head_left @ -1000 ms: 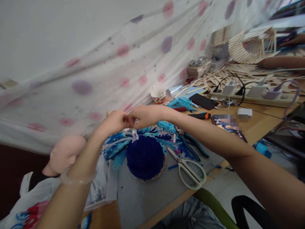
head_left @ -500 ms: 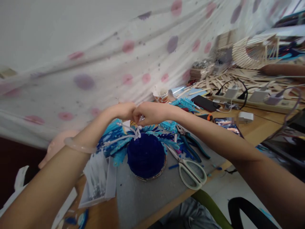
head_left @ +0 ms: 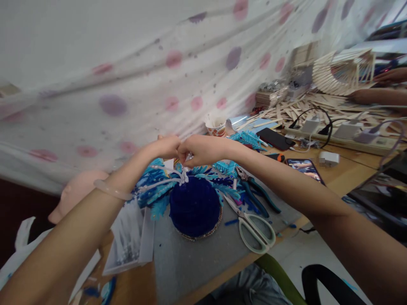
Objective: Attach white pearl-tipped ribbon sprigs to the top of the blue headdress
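Above the far edge of a dark blue velvet cap (head_left: 194,207), my left hand (head_left: 169,147) and my right hand (head_left: 199,150) meet, fingers curled inward. A small pale piece (head_left: 188,157) shows under my right fingers; its kind is unclear. My left fingertips are largely hidden, so what they pinch cannot be made out. Just below, white beaded stems (head_left: 183,176) rise from the cap's edge. Blue and turquoise feather-like leaves (head_left: 159,203) fan out around the cap. Scissors (head_left: 257,231) with pale handles and dark-handled pliers (head_left: 254,192) lie to its right.
A box of white stems (head_left: 127,237) sits left, near a pink mannequin head (head_left: 79,190). Phones (head_left: 276,139), a paper cup (head_left: 216,126), a power strip (head_left: 349,134) and loose wooden sticks (head_left: 305,108) lie toward the right. Another person's hand (head_left: 392,76) is by a stick-built frame (head_left: 343,74).
My hands stay together in nearly the same place above the cap. The view shifts slightly. At the far right, more of the other person's hands has come into view by the stick frame.
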Demonstrator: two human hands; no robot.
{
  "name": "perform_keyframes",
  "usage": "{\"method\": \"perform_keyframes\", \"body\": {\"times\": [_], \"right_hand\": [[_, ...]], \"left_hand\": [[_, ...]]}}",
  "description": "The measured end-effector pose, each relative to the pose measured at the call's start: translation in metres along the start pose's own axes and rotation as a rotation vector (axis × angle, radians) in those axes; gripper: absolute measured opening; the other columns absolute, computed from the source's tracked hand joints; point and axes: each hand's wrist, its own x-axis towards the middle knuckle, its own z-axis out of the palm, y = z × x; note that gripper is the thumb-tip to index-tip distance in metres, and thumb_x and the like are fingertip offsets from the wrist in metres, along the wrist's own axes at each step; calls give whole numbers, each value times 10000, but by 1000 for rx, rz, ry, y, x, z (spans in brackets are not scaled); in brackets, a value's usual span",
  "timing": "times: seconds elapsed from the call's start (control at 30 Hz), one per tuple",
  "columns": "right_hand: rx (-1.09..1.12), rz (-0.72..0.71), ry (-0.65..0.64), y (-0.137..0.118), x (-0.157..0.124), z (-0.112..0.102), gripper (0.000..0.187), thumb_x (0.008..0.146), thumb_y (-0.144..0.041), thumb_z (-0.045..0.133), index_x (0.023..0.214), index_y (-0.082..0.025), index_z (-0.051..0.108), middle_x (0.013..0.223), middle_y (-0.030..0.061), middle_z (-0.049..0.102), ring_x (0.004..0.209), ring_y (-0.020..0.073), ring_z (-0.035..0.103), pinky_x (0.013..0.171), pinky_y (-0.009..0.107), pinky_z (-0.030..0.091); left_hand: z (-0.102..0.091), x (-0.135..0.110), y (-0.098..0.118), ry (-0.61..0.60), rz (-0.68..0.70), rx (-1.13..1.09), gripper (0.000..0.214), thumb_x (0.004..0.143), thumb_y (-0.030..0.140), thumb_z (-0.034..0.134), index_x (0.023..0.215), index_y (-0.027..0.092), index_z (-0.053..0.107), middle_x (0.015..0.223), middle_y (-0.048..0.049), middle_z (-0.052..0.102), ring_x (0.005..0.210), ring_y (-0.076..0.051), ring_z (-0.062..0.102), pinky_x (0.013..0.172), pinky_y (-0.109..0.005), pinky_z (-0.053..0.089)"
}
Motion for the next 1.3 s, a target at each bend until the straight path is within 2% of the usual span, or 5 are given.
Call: {"method": "perform_keyframes", "body": {"times": [0.57,0.67,0.83,1.03,1.3], "right_hand": [[-49,55,-58,-4,5,-7,154,848,-133,655,946,-133,774,885,73,777,754,152,648,671,261,410],[-24,62,-58,-3,8,-7,138,873,-179,644,928,-124,758,826,68,763,696,138,631,639,252,403],[19,60,-80,-4,11,-7,149,891,-182,600,848,-116,727,689,38,723,594,113,604,579,232,377],[-59,35,-71,-4,16,-7,176,890,-223,601,825,-122,730,651,18,697,584,105,555,580,234,340],[-108,29,-122,-5,23,-9,196,916,-157,566,850,-90,738,722,59,720,602,118,564,587,240,365]], "left_hand": [[-42,-31,5,-164,74,-190,170,753,283,612,737,209,764,723,8,737,799,-198,643,716,-260,427],[-52,-63,5,87,-19,-208,253,832,327,591,926,176,771,924,-51,775,896,-229,662,783,-300,449],[-1,-156,57,1123,-137,-144,198,939,214,525,949,262,718,884,-29,720,847,-206,652,807,-351,508],[87,-178,91,801,67,-214,263,922,50,486,1037,202,668,1038,-57,770,948,-218,692,852,-381,576],[110,-150,83,646,-44,-21,182,946,97,494,1036,180,629,1184,-93,746,967,-252,677,820,-403,570]]}}
